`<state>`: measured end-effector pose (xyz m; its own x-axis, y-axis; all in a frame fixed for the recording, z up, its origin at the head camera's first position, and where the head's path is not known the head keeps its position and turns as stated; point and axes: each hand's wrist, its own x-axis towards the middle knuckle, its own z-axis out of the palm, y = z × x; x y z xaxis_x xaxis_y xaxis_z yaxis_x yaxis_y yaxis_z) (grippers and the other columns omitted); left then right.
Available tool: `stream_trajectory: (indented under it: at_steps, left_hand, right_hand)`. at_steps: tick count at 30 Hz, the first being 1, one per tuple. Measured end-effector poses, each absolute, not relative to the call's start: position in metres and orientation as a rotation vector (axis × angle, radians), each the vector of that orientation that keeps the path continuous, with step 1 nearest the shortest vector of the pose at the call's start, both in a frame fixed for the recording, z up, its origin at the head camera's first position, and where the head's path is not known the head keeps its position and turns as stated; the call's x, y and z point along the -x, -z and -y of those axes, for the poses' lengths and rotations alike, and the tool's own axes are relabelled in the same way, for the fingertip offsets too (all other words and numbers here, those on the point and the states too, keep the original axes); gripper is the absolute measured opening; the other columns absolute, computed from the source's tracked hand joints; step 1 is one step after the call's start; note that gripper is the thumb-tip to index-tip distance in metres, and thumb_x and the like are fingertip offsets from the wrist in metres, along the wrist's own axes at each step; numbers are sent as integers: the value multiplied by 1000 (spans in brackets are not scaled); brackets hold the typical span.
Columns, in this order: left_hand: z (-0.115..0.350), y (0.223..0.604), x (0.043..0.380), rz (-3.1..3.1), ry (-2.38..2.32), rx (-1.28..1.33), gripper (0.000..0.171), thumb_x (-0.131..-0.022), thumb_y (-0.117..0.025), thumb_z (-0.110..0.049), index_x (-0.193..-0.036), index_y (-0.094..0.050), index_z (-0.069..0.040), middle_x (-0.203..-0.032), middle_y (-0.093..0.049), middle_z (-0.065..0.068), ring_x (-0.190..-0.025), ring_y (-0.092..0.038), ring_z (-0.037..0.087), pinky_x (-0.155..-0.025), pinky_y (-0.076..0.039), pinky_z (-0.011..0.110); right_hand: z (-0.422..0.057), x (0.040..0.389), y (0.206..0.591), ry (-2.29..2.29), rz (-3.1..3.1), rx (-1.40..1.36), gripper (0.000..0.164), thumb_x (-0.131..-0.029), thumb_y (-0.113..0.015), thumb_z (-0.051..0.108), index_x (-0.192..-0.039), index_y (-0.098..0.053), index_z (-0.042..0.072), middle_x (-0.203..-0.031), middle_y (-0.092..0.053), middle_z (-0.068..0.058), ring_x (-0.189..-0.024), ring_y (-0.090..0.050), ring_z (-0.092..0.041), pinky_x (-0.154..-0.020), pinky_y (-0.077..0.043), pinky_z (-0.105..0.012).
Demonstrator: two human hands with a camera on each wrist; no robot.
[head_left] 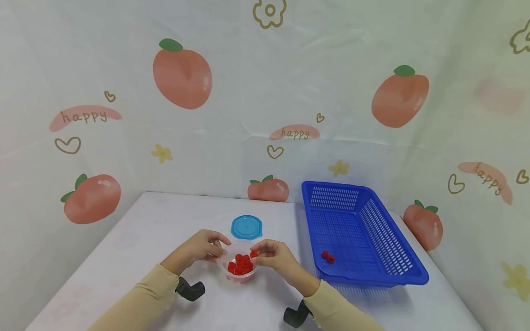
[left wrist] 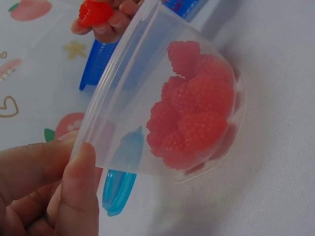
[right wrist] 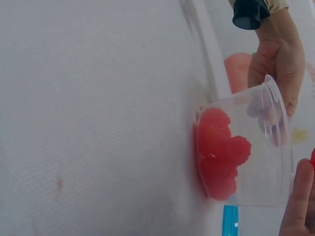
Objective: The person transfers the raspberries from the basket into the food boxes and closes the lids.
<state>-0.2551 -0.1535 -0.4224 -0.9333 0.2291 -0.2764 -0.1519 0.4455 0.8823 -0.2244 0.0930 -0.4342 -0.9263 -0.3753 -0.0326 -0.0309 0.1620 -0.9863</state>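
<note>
A clear plastic bowl (head_left: 223,263) stands on the white table with several red raspberries (left wrist: 197,108) heaped inside it. My left hand (head_left: 201,246) pinches the bowl's rim at its left side between thumb and fingers. Over the right part of the rim, my right hand (head_left: 275,255) holds one raspberry (head_left: 254,253) between thumb and fingertips. In the left wrist view that raspberry shows beyond the rim, clear of the heap. Just behind the bowl lies a blue lid (head_left: 246,227).
A large blue plastic basket (head_left: 407,278) stands to the right, with two raspberries (head_left: 328,257) at its near left corner. Behind the white table (head_left: 165,216) hangs a sheet printed with fruit (head_left: 182,78). A black camera mount sits at each wrist.
</note>
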Motion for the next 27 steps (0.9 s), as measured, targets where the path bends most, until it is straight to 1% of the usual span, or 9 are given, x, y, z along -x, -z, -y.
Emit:
stream_trajectory:
  at_steps: [6,11,18,27]
  left_hand:
    - [153,423,255,-2359,-1480,-51,26,-84,-71,-4,-110,-67,-1,-77,-60,8,-61,-59,18,-61,-57,27]
    - [153,422,254,-2361,-1482,-51,26,-83,-71,-5,-109,-67,-1,-77,-60,8,-61,-59,18,-61,-57,27]
    - [153,421,254,-2350,-1492,-42,26,-84,-71,-4,-110,-67,-1,-77,-60,9,-61,-60,17,-61,-57,26]
    - [153,422,256,-2337,-1495,-52,26,-85,-69,-4,-110,-67,-1,-77,-60,9,-61,-60,17,-62,-57,26]
  right_hand:
    - [-91,224,436,1841,-2174,372,28,-84,-73,7,-110,-66,-1,-95,-69,-5,-80,-62,-12,-79,-57,-26]
    - [-90,224,436,1838,-2186,358,28,-84,-74,7,-110,-67,-1,-94,-69,-5,-80,-62,-12,-79,-57,-26]
    - [-90,224,434,1822,-2189,356,31,-84,-73,7,-112,-66,-3,-93,-69,-4,-79,-61,-11,-79,-57,-26]
    - [-90,225,434,1806,-2193,349,31,-84,-74,8,-112,-66,-2,-91,-69,-3,-79,-62,-11,-79,-57,-25]
